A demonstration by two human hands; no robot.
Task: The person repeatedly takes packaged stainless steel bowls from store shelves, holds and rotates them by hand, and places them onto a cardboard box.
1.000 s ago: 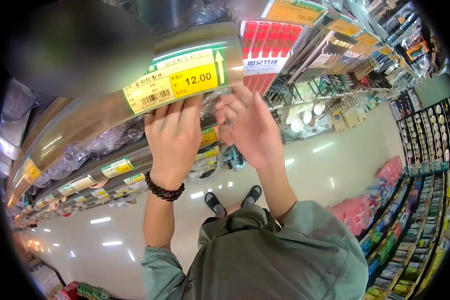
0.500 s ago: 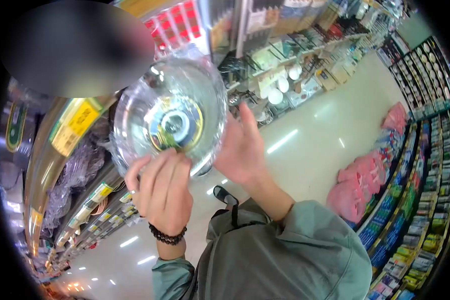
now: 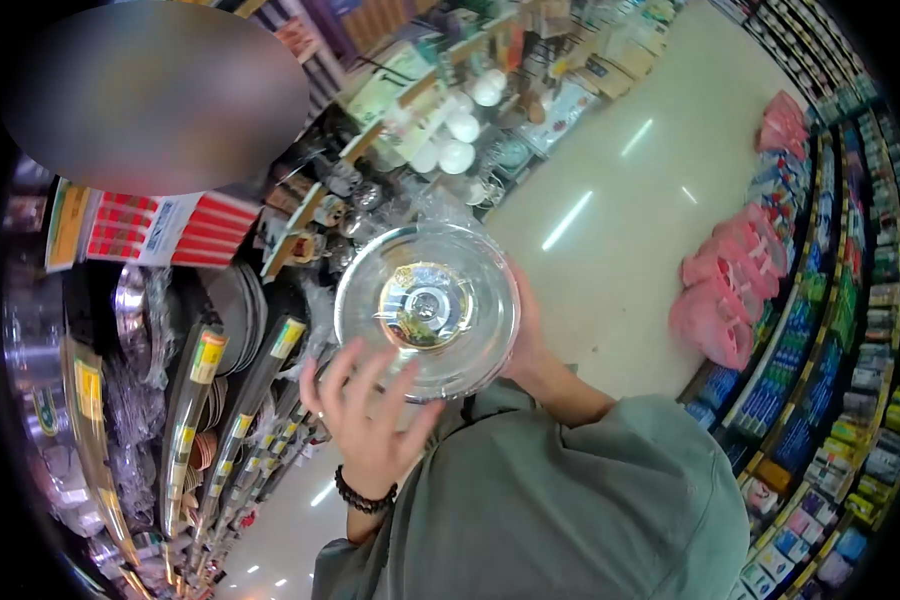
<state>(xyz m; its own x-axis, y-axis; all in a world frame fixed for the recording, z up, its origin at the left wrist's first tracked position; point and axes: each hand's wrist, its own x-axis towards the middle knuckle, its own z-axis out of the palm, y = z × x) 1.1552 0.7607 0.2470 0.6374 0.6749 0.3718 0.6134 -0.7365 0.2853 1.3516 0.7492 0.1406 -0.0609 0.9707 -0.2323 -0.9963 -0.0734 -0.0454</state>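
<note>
A round glass pot lid (image 3: 370, 290) with a metal rim, wrapped in clear plastic, is held up in front of me. A printed ring label surrounds its central knob. My right hand (image 3: 530, 335) grips it at the right edge, its fingers mostly hidden behind the lid. Over the near left part of the rim, my left hand (image 3: 365, 410) has its fingers spread and slightly blurred, the tips overlapping the glass. A dark beaded bracelet (image 3: 363, 497) circles the left wrist.
On the left, shelves with price strips (image 3: 207, 355) hold plastic-wrapped pans and stacked plates (image 3: 235, 315). A red-and-white striped card (image 3: 170, 230) juts out above them. White round items (image 3: 457, 155) hang beyond the lid. Pink bundles (image 3: 715, 325) line the right-hand shelving across the shiny floor (image 3: 610, 270).
The lid has moved right and slightly down in view. My left hand's fingers have gone from curled at the label to spread at the rim. The camera view has turned.
</note>
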